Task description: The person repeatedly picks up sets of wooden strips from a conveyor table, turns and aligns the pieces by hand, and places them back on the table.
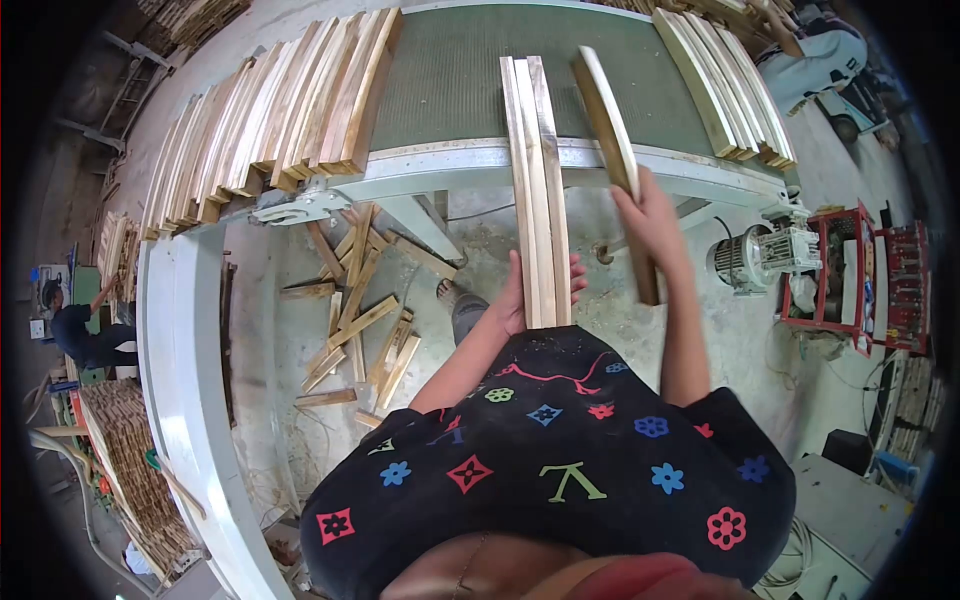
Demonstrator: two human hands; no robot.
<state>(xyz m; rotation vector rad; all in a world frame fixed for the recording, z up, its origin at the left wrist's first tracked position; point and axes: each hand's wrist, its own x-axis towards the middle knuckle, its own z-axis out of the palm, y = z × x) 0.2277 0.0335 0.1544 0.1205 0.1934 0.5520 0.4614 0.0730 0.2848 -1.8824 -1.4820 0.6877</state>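
Note:
My left hand [512,295] is wrapped from below around a bundle of wooden strips [537,200] lying side by side, its fingertips showing past the right edge. The far part of the bundle rests on the green conveyor belt [455,70] and the near end reaches my shirt. To the right, my right hand [650,220] grips a single wooden strip [608,120] near its middle. That strip is tilted, slightly blurred and apart from the bundle, with its far end over the belt.
A long row of wooden strips [290,100] stands on the left of the conveyor, and a shorter stack [725,85] on the right. Offcuts [350,310] litter the floor beneath. A motor [745,258] juts out at right. Other people [85,325] work at far left and upper right.

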